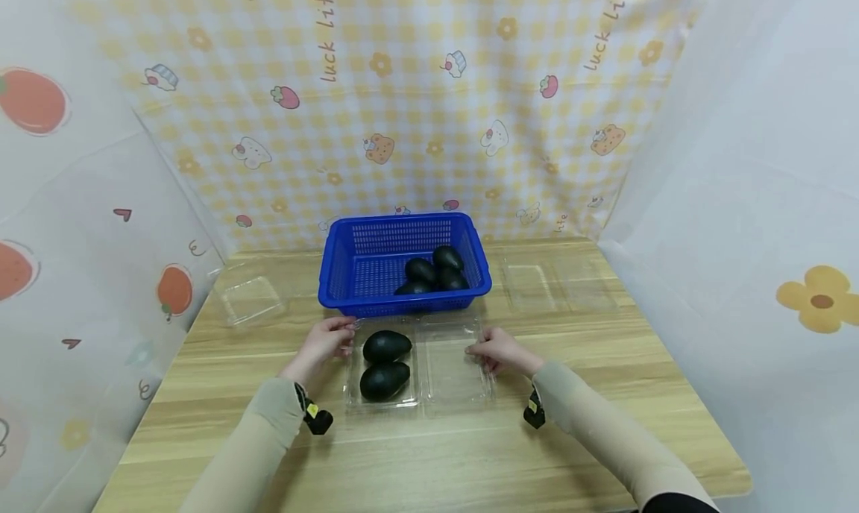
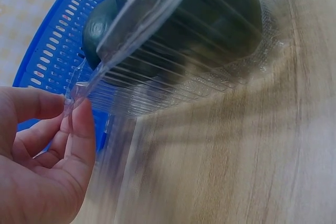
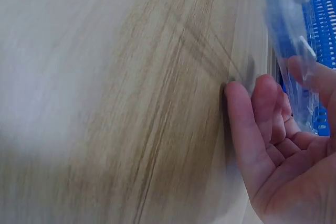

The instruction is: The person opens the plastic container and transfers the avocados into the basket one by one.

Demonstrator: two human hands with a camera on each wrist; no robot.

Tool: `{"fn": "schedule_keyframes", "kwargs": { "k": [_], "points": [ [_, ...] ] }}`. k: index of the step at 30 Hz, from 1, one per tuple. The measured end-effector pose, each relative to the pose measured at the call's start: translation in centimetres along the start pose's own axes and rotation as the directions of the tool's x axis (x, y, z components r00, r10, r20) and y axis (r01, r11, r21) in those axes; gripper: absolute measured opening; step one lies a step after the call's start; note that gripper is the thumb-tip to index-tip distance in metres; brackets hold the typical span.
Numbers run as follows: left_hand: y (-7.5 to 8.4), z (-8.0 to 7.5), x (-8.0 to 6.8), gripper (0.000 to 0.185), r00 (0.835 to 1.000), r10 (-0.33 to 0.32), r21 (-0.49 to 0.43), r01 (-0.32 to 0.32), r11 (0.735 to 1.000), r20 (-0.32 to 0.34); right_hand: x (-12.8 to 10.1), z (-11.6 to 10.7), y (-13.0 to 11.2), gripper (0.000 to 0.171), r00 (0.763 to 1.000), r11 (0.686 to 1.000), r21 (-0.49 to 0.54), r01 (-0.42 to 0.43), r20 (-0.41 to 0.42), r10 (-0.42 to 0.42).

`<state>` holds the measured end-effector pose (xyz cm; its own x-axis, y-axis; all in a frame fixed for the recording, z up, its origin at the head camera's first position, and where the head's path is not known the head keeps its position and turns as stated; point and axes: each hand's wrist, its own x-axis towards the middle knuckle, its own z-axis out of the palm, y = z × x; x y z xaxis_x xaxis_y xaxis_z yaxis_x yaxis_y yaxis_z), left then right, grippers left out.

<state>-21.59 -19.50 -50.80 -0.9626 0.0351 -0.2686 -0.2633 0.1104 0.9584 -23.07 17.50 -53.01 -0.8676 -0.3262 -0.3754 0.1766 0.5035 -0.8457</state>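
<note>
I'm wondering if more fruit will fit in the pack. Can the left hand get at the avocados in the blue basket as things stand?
Probably yes. The left hand pinches the clear clamshell corner just in front of the blue basket, which is open-topped. The avocados lie at its right side, with nothing over them.

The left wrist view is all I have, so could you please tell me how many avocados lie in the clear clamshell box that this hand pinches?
Observer: Two avocados lie in the left half of the clear clamshell box, one behind the other.
Operator: Thank you. Is the lid half empty?
Observer: Yes, the right half lies open and flat on the wooden table, with nothing in it.
Operator: Where is the other hand, please?
Observer: The right hand holds the far right edge of that open half, while the left hand pinches the far left corner.
Operator: Is the basket empty?
Observer: No, the blue basket holds about four more avocados.
</note>
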Motion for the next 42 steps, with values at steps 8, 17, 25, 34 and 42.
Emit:
{"fn": "schedule_keyframes", "kwargs": {
  "k": [8,17,25,34,42],
  "points": [
    [-0.3,-0.1,-0.3,0.043,1.000,0.013,-0.015,-0.013,1.000,-0.017,-0.3,-0.7,-0.1,0.023,0.999,0.999,0.032,-0.039,-0.015,0.040],
    [-1.1,-0.6,-1.5,0.046,1.000,-0.006,-0.076,0.005,0.997,-0.006,0.0,-1.1,-0.5,0.030,1.000,0.998,-0.065,0.019,-0.011,-0.020],
    [-1.4,-0.7,-3.5,0.053,0.998,-0.023,-0.094,0.028,0.995,0.052,0.4,-1.3,-0.9,0.030,0.998,0.978,-0.197,0.068,0.004,-0.068],
    [-2.2,-0.3,-4.6,0.058,0.993,-0.054,-0.147,0.069,0.987,0.102,0.8,-1.6,-1.1,0.028,0.989,0.896,-0.425,0.131,-0.007,-0.148],
    [-2.7,-0.5,-4.9,0.058,0.991,-0.038,-0.158,0.058,0.986,0.130,1.1,-1.4,-1.2,0.030,0.980,0.855,-0.490,0.168,-0.008,-0.197]
  ]
}}
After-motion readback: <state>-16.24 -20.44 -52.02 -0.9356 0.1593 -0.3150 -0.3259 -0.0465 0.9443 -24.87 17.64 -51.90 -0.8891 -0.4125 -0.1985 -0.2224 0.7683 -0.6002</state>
